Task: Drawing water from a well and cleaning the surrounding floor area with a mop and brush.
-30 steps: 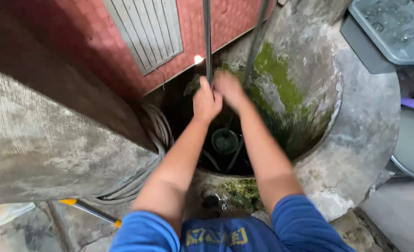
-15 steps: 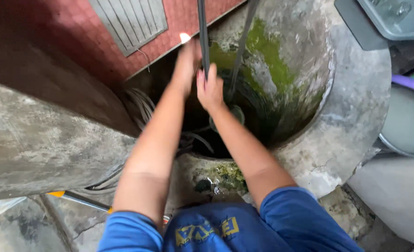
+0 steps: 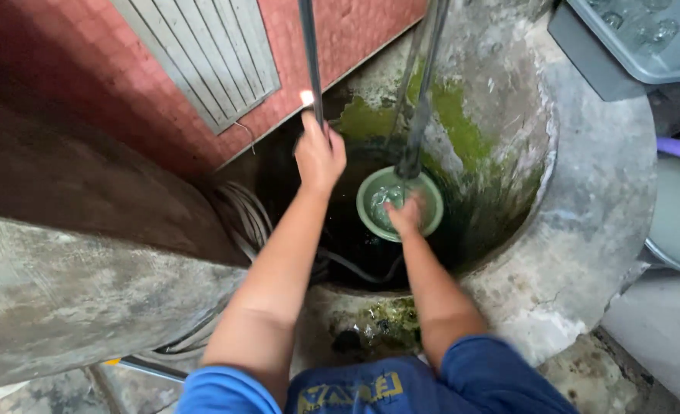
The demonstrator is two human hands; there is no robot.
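Left hand (image 3: pixel 319 156) raised over the dark mouth of the round concrete well (image 3: pixel 585 192), fingers curled tight around the thin dark rope (image 3: pixel 309 54), fist closed with no gap showing. Rope's long axis near vertical, running from the fist straight up and out of the top of the view, tilted only slightly to the left as it rises. A second dark strand (image 3: pixel 424 92) alongside, well to the right, coming down from the top edge and ending at the round pale green plastic bucket (image 3: pixel 424 195).

Right hand (image 3: pixel 406 215) lower and further out, reaching to the near rim of the bucket; fingers blurred, seemingly bent over or against the rim, though grip or mere touch cannot be told. Bucket hanging inside the well ring, mouth facing up towards the camera, water glinting inside, upright as far as can be seen. Below it, only blackness and a loop of dark hose.

Inner well wall patched with bright green moss (image 3: pixel 455 123). Grey hoses (image 3: pixel 240 215) coiled at the left rim, beside a rough concrete slab (image 3: pixel 64 291). Red tiled wall with a grey slatted vent (image 3: pixel 202 54) behind. Grey plastic tray (image 3: pixel 647 38) holding clear glasses at upper right. Blue sleeves at the bottom edge.
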